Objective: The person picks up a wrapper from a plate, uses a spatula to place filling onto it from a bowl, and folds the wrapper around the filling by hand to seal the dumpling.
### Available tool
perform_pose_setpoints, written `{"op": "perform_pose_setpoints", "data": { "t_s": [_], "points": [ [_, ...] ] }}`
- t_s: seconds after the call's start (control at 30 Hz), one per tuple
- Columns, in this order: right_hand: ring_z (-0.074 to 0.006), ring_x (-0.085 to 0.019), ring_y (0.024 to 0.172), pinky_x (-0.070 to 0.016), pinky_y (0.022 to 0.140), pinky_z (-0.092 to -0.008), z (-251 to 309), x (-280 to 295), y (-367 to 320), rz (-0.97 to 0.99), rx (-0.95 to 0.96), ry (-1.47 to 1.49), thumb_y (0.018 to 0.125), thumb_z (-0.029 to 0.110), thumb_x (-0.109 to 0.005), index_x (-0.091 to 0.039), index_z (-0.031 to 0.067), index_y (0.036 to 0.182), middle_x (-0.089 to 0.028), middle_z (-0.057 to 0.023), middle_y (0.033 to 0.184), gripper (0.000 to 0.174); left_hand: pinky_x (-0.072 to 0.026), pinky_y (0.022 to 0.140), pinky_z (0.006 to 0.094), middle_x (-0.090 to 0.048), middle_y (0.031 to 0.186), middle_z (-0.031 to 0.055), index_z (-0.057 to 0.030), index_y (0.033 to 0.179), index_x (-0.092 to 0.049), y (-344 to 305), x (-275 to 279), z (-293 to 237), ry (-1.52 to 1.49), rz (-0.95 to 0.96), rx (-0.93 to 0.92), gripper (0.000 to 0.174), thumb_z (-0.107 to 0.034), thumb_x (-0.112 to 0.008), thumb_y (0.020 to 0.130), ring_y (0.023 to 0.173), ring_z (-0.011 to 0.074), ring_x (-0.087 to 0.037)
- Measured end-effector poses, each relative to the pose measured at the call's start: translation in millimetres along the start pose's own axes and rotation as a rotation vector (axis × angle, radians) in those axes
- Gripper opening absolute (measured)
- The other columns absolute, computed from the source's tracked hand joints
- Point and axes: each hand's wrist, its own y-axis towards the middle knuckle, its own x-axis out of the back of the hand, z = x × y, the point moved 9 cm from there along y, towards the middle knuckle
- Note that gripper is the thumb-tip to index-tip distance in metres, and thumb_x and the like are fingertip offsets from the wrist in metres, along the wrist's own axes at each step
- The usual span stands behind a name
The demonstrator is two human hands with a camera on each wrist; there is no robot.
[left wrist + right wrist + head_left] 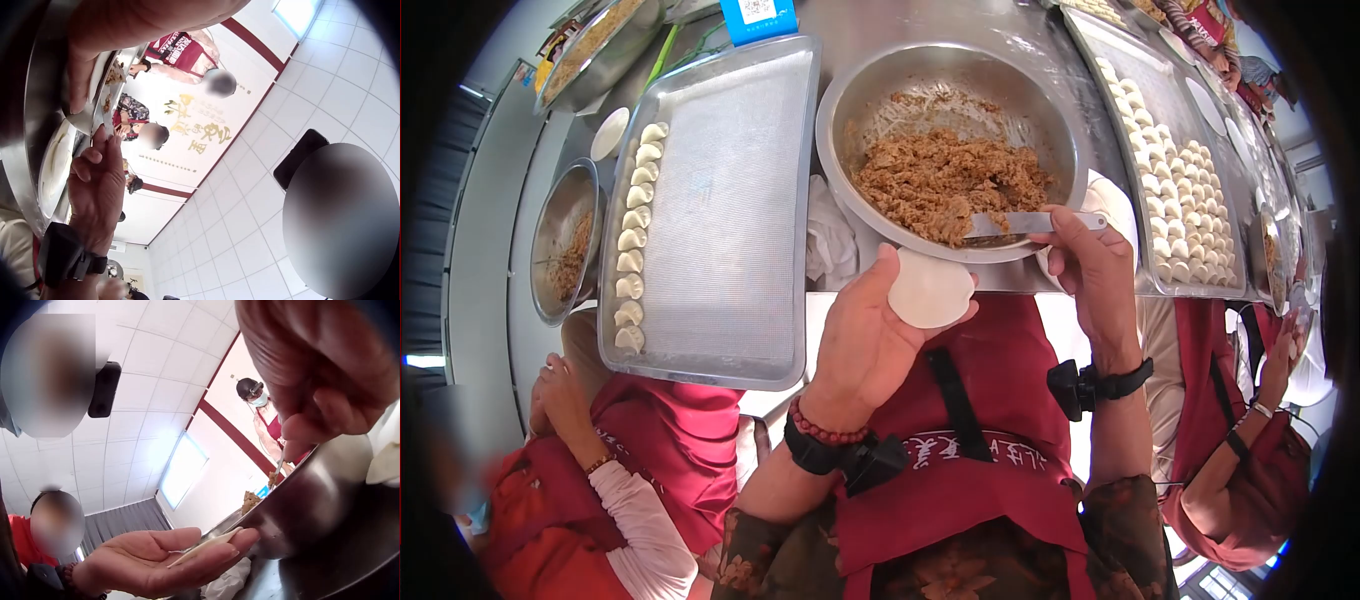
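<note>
A round, pale dumpling wrapper (930, 290) lies across the palm side of my left hand (865, 335). In the right wrist view that hand is palm up, its fingers (215, 562) fairly straight beneath the wrapper and its thumb near the edge. My right hand (1090, 260) pinches a flat metal filling spatula (1040, 223) between thumb and fingers. The blade's far end is in the brown minced filling (940, 175), inside a large steel bowl (835, 150). This bowl stands just beyond both hands, and the wrapper is close by its near rim.
Left of the bowl is a metal tray (720, 200) with one row of folded dumplings (637, 218). A white cloth (830, 235) lies between them. Another tray on the right holds many dumplings (1165, 190). People in red aprons sit close on both sides.
</note>
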Motion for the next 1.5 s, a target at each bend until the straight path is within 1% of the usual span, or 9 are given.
{"op": "perform_pose_setpoints", "data": {
  "t_s": [0.37,0.57,0.6,0.7,0.77,0.93,1.17,1.27,1.5],
  "points": [
    [-0.0034,-0.05,0.048,-0.0273,0.04,-0.0178,23.5,-5.0,-3.2,-0.05,0.046,0.077,0.095,0.026,-0.065,-0.071,-0.0012,0.105,-0.069,-0.0099,0.071,0.029,-0.0401,0.108,0.0569,-0.054,0.133,0.0226,0.0067,0.134,-0.042,-22.3,-9.2,-15.8,0.086,0.02,-0.004,0.054,-0.039,-0.029,0.107,0.126,0.0416,-0.051],
    [-0.0049,-0.052,0.051,-0.0346,0.046,-0.018,57.9,-21.1,-37.2,-0.059,0.165,-0.074,0.095,0.021,-0.063,-0.069,-0.0039,0.106,-0.07,-0.0099,0.075,0.028,-0.0405,0.109,0.0547,-0.052,0.135,0.0238,0.0066,0.136,-0.039,-15.0,-29.0,-26.0,0.038,0.07,-0.062,0.055,-0.038,-0.026,0.107,0.127,0.0415,-0.05],
    [-0.0061,-0.056,0.057,-0.0421,0.051,-0.0204,64.6,-26.3,-47.3,-0.045,0.242,-0.131,0.095,0.017,-0.062,-0.07,-0.0025,0.107,-0.071,-0.0084,0.081,0.024,-0.0425,0.107,0.0527,-0.053,0.133,0.0218,0.0054,0.136,-0.04,-15.6,-30.9,-27.7,0.028,0.07,-0.074,0.053,-0.038,-0.028,0.107,0.124,0.0384,-0.052],
    [-0.0087,-0.061,0.063,-0.0474,0.055,-0.023,67.2,-41.8,-74.5,0.022,0.397,-0.489,0.092,0.013,-0.066,-0.071,0.0008,0.108,-0.073,-0.0077,0.086,0.021,-0.046,0.103,0.0485,-0.055,0.13,0.018,0.0028,0.135,-0.04,-17.8,-32.9,-30.3,0.009,0.079,-0.099,0.048,-0.036,-0.03,0.108,0.12,0.032,-0.056],
    [-0.0193,-0.068,0.071,-0.0527,0.062,-0.0268,77.1,-59.3,-98.3,0.101,0.824,-0.757,0.078,0.01,-0.078,-0.072,0.0049,0.103,-0.073,-0.0109,0.091,0.027,-0.0452,0.104,0.0477,-0.055,0.13,0.0182,0.0025,0.134,-0.041,-18.7,-31.9,-30.9,0.01,0.094,-0.11,0.047,-0.035,-0.029,0.108,0.121,0.0316,-0.056],
    [-0.0217,-0.071,0.079,-0.0564,0.063,-0.0283,80.0,-82.8,-127.0,0.236,1.159,-0.787,0.072,0.006,-0.081,-0.07,0.0075,0.105,-0.073,-0.011,0.099,0.035,-0.043,0.107,0.0456,-0.055,0.13,0.019,0.0027,0.133,-0.041,-23.6,-30.9,-30.6,-0.016,0.08,-0.095,0.046,-0.035,-0.029,0.108,0.121,0.0314,-0.055],
    [-0.0216,-0.071,0.077,-0.0575,0.062,-0.0273,81.2,-81.3,-134.1,0.319,1.135,-0.787,0.07,0.006,-0.081,-0.07,0.0077,0.102,-0.073,-0.0101,0.101,0.033,-0.0417,0.108,0.0459,-0.054,0.131,0.0203,0.0042,0.134,-0.04,-27.5,-26.7,-32.3,-0.066,0.067,-0.092,0.048,-0.035,-0.029,0.108,0.122,0.0321,-0.055],
    [-0.0214,-0.071,0.076,-0.0568,0.062,-0.0269,84.5,-69.5,-131.9,0.317,1.089,-0.677,0.07,0.005,-0.081,-0.071,0.0078,0.1,-0.073,-0.0097,0.101,0.032,-0.0379,0.111,0.0493,-0.049,0.135,0.0305,0.0113,0.137,-0.036,-29.7,-24.9,-36.3,-0.025,0.023,-0.141,0.058,-0.038,-0.026,0.107,0.127,0.0408,-0.05],
    [-0.0206,-0.071,0.076,-0.0556,0.06,-0.0278,80.3,-90.0,-135.5,0.358,1.132,-0.74,0.071,0.008,-0.081,-0.071,0.0096,0.098,-0.073,-0.0095,0.1,0.029,-0.0379,0.112,0.0502,-0.049,0.135,0.0297,0.0119,0.136,-0.037,-30.9,-22.4,-32.9,-0.03,0.002,-0.116,0.058,-0.037,-0.025,0.107,0.128,0.0418,-0.049]
  ]
}}
